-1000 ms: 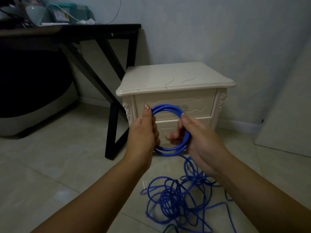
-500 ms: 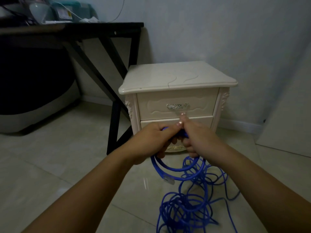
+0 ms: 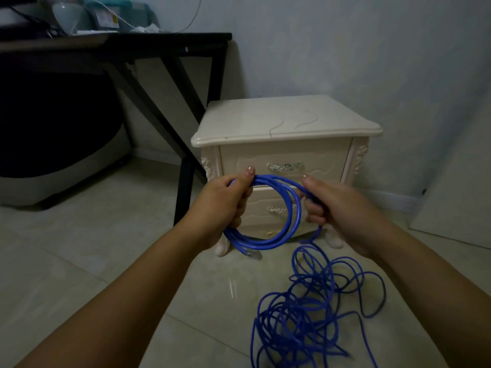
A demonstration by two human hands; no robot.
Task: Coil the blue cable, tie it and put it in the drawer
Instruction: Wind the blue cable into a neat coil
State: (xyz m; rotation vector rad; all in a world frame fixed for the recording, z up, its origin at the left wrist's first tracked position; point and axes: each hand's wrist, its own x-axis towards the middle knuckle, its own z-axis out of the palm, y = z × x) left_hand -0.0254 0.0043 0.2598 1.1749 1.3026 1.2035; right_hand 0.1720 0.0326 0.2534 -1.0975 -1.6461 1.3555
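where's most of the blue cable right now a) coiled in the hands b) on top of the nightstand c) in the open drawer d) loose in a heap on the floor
d: the left hand and right hand hold only a few loops of the cable; the bulk lies tangled on the floor, and both drawers are shut.

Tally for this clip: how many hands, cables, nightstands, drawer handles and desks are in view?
Hands: 2, left hand and right hand
Blue cable: 1
Nightstand: 1
Drawer handles: 2, upper handle and lower handle
Black desk: 1
Total: 7
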